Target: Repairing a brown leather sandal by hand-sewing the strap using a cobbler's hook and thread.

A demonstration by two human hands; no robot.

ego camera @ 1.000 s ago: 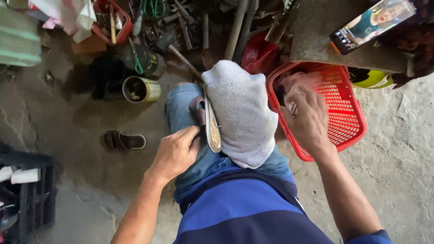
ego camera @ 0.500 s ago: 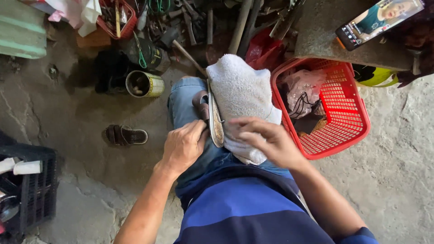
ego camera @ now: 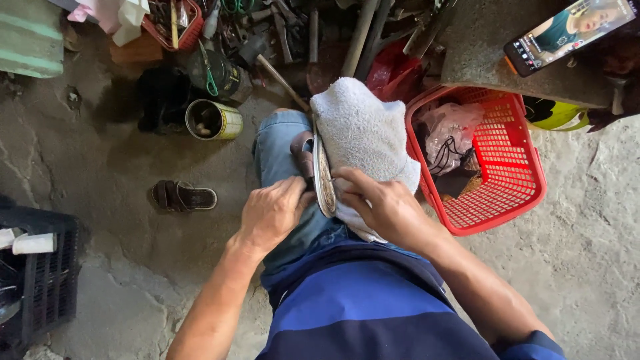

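White towel (ego camera: 363, 137) over knee, hands (ego camera: 273, 212) gripping half-hidden shoe (ego camera: 323, 180)

Both hands meet at the grip on the knee – left hand (ego camera: 273, 213) on the metal piece (ego camera: 324, 183), right hand (ego camera: 383, 207) on the towel (ego camera: 363, 133). Just right of the grip a red basket (ego camera: 520, 200) blocks the way, its inside filled with a bag (ego camera: 450, 130). Ahead of the grip, a tool pile (ego camera: 293, 33) and a tin (ego camera: 213, 120) crowd the ground. Left of the grip the floor (ego camera: 113, 167) is open but for a sandal (ego camera: 183, 197) – further left stands a black crate (ego camera: 47, 280). Beyond the basket, bare floor.
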